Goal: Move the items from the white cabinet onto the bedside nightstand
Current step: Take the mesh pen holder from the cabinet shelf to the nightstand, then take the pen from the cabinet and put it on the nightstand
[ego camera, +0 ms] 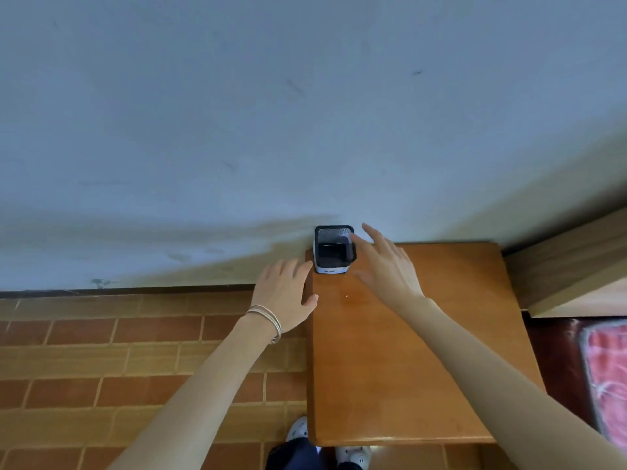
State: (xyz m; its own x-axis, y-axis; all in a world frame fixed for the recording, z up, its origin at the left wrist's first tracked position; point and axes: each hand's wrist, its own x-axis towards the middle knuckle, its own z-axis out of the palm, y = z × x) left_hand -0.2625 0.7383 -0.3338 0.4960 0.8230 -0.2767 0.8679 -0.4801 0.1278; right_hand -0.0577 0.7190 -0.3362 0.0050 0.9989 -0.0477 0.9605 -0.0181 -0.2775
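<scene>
A black mesh cup with a white base (333,250) stands upright at the far left corner of the brown wooden nightstand (400,368), against the wall. My right hand (386,266) hovers just right of the cup with its fingers spread, a fingertip near the cup's rim; it holds nothing. My left hand (285,293) is at the nightstand's left edge below the cup, fingers straight, thumb touching the edge. Thin bracelets circle the left wrist. The white cabinet is not in view.
A pale wall (305,113) rises behind the nightstand. A wooden bed frame (570,266) and a red patterned mattress (607,374) lie to the right. A brick-patterned floor (135,361) spreads to the left. My white shoes (298,429) show below.
</scene>
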